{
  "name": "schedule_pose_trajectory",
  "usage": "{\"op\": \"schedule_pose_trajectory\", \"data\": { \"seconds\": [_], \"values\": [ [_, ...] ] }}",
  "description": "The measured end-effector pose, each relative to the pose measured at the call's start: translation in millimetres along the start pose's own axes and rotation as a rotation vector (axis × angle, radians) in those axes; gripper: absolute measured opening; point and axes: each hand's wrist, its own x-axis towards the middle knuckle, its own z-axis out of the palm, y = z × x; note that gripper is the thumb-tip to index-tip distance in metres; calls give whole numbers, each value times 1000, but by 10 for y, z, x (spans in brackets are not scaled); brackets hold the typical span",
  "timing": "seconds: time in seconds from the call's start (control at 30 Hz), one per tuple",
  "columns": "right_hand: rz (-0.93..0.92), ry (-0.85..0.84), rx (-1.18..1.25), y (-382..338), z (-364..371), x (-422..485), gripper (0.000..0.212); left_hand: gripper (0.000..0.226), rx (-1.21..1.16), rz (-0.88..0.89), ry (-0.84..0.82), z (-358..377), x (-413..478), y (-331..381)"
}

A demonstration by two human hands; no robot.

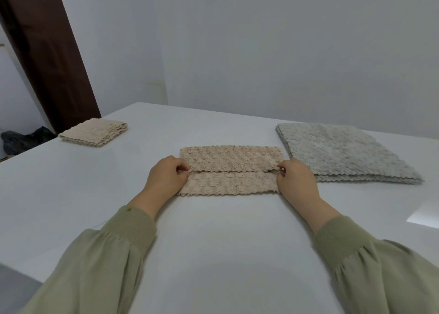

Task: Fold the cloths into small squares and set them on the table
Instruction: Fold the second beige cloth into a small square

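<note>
The beige cloth [229, 171] is lying mid-table, its upper layer folded partway over; your left hand [166, 174] and right hand [295, 179] are pinching that layer's two ends. A folded beige square [93, 135] is sitting far left, a grey cloth [342, 152] just right, on the white table [213, 242].

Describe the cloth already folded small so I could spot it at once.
On the white table, look to the far left corner, by the dark brown panel. The folded beige cloth lies alone. Unlike the beige strip being held mid-table and the wide grey cloth at right, it is a small thick square.
</note>
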Motion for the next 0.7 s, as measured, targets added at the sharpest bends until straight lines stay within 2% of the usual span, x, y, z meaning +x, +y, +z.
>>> {"op": "schedule_pose_trajectory", "data": {
  "seconds": [0.17,0.27,0.37,0.63,0.7],
  "values": [
    [40,8,-15,10,-25,-3,24,17,-20,-29,-7,-9,-46,106],
    [35,5,-40,42,-42,-4,27,3,0,-49,-28,-9,-78,157],
    [29,45,-29,59,-50,-3,23,8,-4,-69,-18,-8,-115,177],
    [-35,113,-49,55,68,30,17,14,0,-149,112,-12,-119,242],
    [-83,183,-76,53,58,40,12,14,-21,-176,163,-3,-132,275]
  ]
}}
